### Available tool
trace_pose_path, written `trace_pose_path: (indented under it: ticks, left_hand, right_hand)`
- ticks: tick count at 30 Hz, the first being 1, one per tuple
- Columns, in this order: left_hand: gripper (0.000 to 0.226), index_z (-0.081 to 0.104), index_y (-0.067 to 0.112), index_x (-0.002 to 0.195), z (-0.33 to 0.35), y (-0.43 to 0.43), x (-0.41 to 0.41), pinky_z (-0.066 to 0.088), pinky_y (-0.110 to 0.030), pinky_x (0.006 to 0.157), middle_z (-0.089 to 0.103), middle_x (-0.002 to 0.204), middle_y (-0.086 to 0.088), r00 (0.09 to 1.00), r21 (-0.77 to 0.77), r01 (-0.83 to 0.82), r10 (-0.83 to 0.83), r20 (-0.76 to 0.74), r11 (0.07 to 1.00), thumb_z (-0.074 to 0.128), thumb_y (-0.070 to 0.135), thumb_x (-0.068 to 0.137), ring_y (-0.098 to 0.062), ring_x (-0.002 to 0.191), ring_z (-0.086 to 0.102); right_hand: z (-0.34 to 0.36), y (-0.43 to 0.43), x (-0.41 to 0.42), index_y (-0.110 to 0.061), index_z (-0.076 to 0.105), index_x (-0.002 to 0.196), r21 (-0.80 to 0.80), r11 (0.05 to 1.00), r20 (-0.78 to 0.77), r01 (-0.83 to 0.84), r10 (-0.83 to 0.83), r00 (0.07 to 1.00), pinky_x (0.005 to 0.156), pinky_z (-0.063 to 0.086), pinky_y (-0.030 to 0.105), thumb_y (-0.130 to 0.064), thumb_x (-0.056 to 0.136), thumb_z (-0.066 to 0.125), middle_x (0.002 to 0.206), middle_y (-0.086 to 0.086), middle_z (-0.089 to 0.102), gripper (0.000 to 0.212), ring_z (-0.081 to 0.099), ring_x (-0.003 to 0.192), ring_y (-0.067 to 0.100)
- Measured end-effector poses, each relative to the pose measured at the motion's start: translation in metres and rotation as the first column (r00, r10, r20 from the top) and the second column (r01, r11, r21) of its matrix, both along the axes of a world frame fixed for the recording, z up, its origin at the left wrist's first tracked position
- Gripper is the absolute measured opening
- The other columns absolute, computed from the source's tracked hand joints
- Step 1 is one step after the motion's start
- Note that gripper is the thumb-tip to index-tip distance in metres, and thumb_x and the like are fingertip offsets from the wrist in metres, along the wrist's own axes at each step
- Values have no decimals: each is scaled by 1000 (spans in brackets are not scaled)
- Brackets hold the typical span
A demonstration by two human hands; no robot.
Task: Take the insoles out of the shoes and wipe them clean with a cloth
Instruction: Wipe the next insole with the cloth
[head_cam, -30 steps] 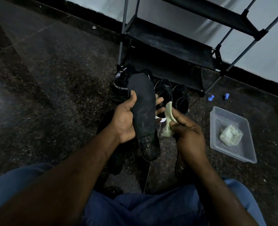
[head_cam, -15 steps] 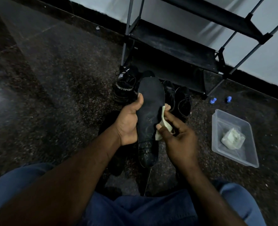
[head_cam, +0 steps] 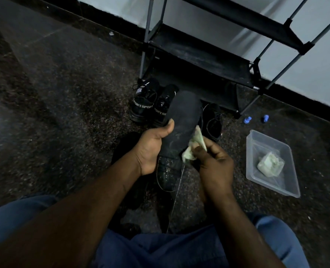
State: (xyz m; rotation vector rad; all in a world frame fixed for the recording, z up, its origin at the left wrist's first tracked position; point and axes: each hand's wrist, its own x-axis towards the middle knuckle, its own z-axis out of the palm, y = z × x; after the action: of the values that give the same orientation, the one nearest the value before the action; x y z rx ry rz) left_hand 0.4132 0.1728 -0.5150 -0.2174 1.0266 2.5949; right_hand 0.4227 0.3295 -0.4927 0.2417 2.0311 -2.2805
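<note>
Black insole (head_cam: 181, 120) is standing toe-up at centre, probably light and floppy, so I'm gripping its 9 o'clock edge mid-length with my left hand (head_cam: 150, 149). My right hand (head_cam: 214, 165) is pinching the cloth (head_cam: 193, 147) against its 3 o'clock edge. Shoes (head_cam: 150, 105) are sitting at 12.

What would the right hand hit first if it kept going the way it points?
Probably the insole: the right hand points up-left, and the cloth it pinches seems pressed against the insole that the left hand holds.

dark speckled floor (head_cam: 63, 97) | black shoes (head_cam: 143, 102) | shoe rack (head_cam: 199, 53) | clear tub (head_cam: 249, 161) | two blue caps (head_cam: 247, 119)
</note>
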Motion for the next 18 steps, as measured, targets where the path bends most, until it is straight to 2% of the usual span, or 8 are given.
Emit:
trace_pose_path:
  ticks: [3,5,8,10,13,14,16,18]
  left_hand:
    - [53,51,7,149,-2,-4,-2,46,-51,114,54,153,-10,1000,10,20,-20,-9,1000,41,39,109,-37,142,50]
    - [52,56,3,145,-2,-1,-1,43,-56,115,54,151,-19,1000,10,7,-7,5,1000,49,37,106,-43,142,47]
    - [56,59,0,141,0,1,0,41,-63,114,58,144,-25,999,-27,-21,22,38,999,53,42,104,-44,137,52]
    - [57,58,3,143,-2,0,-2,38,-60,117,59,146,-19,999,-38,-14,16,45,999,45,46,107,-38,138,54]
    - [53,63,6,138,0,-2,-1,50,-45,108,63,142,-13,999,-41,-3,4,37,999,36,43,110,-29,132,60]
    - [50,65,8,134,3,-1,2,52,-41,104,67,138,-11,999,-70,-23,25,26,997,38,41,110,-27,126,64]
    - [44,66,11,134,3,2,1,51,-43,108,70,133,-10,997,-116,-57,62,39,992,48,40,107,-27,121,67]
    - [54,58,13,145,-1,3,0,43,-48,117,65,141,-8,997,-124,-63,69,46,990,60,45,101,-28,131,61]
  right_hand:
    - [9,16,-11,-12,77,109,4,998,-35,66,-66,997,76,60,41,-3,97,65,102,16,77,19,71,90,30]
    - [16,24,-20,-12,78,105,75,996,-48,46,-42,998,77,58,40,1,95,63,100,18,77,22,73,89,31]
    - [26,29,-31,-10,80,101,199,966,-30,-163,172,985,93,57,53,-9,83,63,99,16,78,25,73,99,38]
    - [33,31,-32,-13,82,97,364,887,-31,-284,316,948,99,54,57,-20,82,62,99,7,79,26,73,102,29]
    - [38,29,-30,-27,82,87,780,608,-157,-148,420,894,89,57,31,-16,85,67,97,-11,75,19,70,91,7]
    - [40,27,-28,-29,81,89,843,534,-214,-67,446,869,86,55,26,-13,83,68,99,-12,73,22,68,90,6]
    - [41,20,-24,-26,76,104,852,522,-313,39,448,838,85,54,22,-5,81,71,106,-8,70,31,66,93,7]
    - [40,13,-23,-23,67,116,811,568,-405,141,370,836,84,48,11,-2,79,73,112,-5,65,43,61,97,5]
